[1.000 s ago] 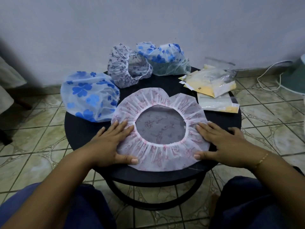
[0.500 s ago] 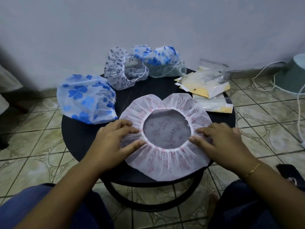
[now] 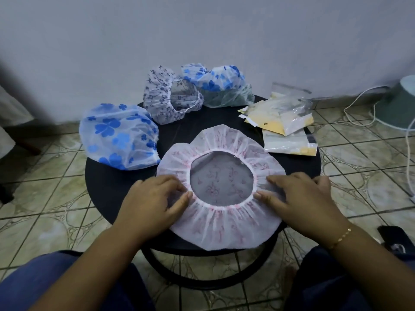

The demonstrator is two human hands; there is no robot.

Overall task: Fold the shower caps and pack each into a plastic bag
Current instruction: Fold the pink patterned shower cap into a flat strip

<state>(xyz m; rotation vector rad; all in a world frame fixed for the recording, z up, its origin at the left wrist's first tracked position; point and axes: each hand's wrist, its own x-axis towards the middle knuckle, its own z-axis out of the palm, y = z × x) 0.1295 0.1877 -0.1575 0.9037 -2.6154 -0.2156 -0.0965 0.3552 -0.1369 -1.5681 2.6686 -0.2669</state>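
Note:
A white shower cap with a pink print lies flat, opening up, on the near half of the round black table. My left hand rests on its left side, thumb and fingers pinching the gathered elastic rim. My right hand does the same on the right side of the rim. Three more caps sit behind: a blue-flowered cap at the left, a dark-sprigged cap at the back, another blue-flowered cap beside it. Plastic bags lie stacked at the right.
The table stands on a tiled floor close to a pale wall. A white cable and a pale green object are on the floor at the right. A dark object lies by my right knee.
Both hands slid inward from pressing flat on the cap's outer edge to curling their fingers on its elastic rim. The cap shifted a little toward me.

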